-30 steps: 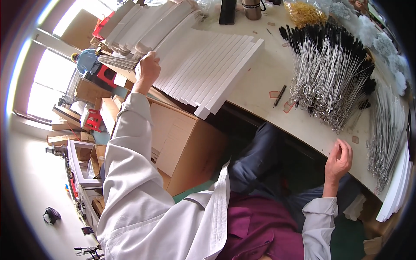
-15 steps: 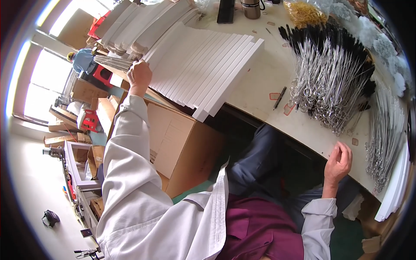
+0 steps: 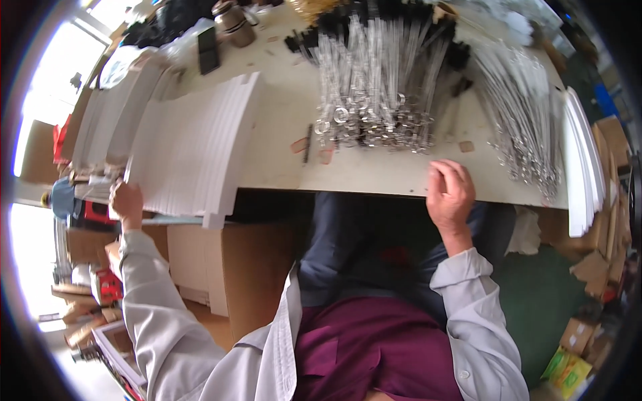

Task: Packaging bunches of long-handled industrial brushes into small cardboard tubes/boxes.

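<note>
At the far left, my left hand (image 3: 127,200) is closed at the near end of the stacked white items, its fingertips partly hidden; what they hold cannot be made out. Right beside it, a row of long, narrow white boxes (image 3: 190,147) lies overlapping on the table. My right hand (image 3: 451,194) hovers at the table's front edge, fingers loosely bent and slightly apart, with nothing seen in them. Beyond it lies a big heap of wire-handled brushes (image 3: 374,87) with black bristles at the far end and ring loops towards me. Another bundle of thin wire pieces with loops (image 3: 521,113) lies to the right.
A black pen (image 3: 307,144) lies on the pale table (image 3: 277,167). At the back stand a phone (image 3: 208,50) and a steel flask (image 3: 234,25). White strips (image 3: 583,167) stick out at the right edge. An open cardboard box (image 3: 257,267) stands below the table's left side.
My view has swung to the right, so the table now looks level. My left hand remains at the white stack's near end. The right hand stays empty near the table edge.
</note>
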`<state>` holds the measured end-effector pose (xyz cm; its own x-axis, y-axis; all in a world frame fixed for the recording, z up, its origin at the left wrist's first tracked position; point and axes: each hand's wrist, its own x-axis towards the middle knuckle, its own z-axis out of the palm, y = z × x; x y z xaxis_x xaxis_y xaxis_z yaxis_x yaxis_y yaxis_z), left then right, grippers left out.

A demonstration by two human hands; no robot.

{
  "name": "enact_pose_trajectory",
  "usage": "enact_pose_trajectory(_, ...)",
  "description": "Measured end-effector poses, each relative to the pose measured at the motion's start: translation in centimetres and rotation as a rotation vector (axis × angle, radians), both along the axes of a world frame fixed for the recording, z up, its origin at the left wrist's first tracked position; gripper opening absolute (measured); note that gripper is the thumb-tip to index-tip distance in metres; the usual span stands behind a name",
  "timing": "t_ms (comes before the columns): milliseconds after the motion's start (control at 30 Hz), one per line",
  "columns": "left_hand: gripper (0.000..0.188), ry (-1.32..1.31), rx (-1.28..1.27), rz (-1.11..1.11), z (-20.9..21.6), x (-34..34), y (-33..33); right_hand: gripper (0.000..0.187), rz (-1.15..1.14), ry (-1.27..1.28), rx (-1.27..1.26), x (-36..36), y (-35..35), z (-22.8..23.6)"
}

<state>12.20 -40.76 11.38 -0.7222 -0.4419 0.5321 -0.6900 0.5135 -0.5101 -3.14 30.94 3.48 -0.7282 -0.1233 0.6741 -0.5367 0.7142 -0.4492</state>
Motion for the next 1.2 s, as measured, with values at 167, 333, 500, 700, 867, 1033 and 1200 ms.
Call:
enact_pose_trajectory(167, 0.047, 0.114, 0.250, -0.220, 4.2, -4.6, 7.7, 0.009, -0.023, 0.008, -0.008, 0.2, 0.5, 0.1)
enact_pose_trajectory(333, 0.035, 0.198, 0.590, -0.602, 7.7, -7.2, 24.3, 0.010, 0.047, -0.017, -0.113, 0.1, 0.4, 0.5)
enact_pose_trajectory(500, 0.028, 0.228, 0.984, -0.998, 2.9, -9.0, 38.2, 0.012, 0.031, -0.139, -0.348, 0.5, 3.9, 2.4)
enact_pose_trajectory(700, 0.029, 0.268, 0.963, -1.144, -3.3, -10.0, 42.9, 0.016, -0.321, -0.020, -0.139, 0.7, 16.2, 4.9)
enact_pose_trajectory(867, 0.031, 0.505, 0.936, -0.983, -8.3, -12.0, 42.0, 0.048, -0.856, -0.064, 0.447, 2.7, 30.2, 5.3)
enact_pose_trajectory(1033, 0.034, 0.571, 0.921, -0.981, -8.8, -12.2, 43.6, 0.069, -0.979, -0.189, 0.686, 3.1, 36.9, 4.6)
enact_pose_trajectory(1200, 0.036, 0.594, 0.948, -0.934, -10.0, -12.5, 42.6, 0.071, -0.940, -0.230, 0.740, 1.7, 39.2, 3.3)
